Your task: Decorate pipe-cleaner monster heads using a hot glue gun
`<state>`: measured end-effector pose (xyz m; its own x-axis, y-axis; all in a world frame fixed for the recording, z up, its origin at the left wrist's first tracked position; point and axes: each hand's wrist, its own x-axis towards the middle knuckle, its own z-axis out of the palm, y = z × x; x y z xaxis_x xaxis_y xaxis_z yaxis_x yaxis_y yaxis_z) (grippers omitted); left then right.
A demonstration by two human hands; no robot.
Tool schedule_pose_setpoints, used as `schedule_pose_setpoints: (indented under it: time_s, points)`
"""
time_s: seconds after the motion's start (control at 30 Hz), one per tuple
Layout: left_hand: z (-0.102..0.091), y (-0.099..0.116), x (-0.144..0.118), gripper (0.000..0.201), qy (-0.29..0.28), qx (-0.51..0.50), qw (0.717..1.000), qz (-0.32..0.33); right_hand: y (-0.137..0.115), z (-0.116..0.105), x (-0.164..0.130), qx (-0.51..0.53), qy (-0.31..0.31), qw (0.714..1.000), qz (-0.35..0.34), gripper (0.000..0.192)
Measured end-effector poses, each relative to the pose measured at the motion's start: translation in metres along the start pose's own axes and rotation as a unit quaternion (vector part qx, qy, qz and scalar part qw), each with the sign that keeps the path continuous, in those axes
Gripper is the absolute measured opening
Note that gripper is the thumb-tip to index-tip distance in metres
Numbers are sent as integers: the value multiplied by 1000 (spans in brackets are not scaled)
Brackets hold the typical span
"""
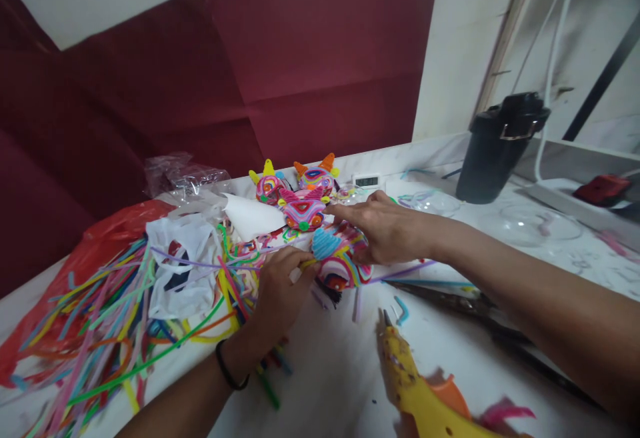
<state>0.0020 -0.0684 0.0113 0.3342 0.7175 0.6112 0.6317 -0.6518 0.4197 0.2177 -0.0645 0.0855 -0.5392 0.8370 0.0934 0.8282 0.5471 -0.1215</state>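
My left hand point(277, 291) is curled shut on a yellow pipe cleaner point(306, 263), pinching it right against the striped ball ornament point(340, 261) that sits between my two hands. My right hand point(390, 228) rests on top of that ornament, fingers loosely bent, forefinger stretched out to touch a pink finished ornament point(303, 211) just beyond. A heap of loose pipe cleaners point(110, 318) lies left of my left hand on the bench point(330, 371); a yellow glue gun point(415, 391) lies near me, below my right hand.

Head-worn view, looking forward and down, close over table point(350, 385)
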Motion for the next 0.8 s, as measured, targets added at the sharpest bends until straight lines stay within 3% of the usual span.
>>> schedule_pose_setpoints:
  time_s: [0.8]
  points:
    - [4,-5,-2,15,32,25,999,10,2,3,0,-6,14,1000,-11,61]
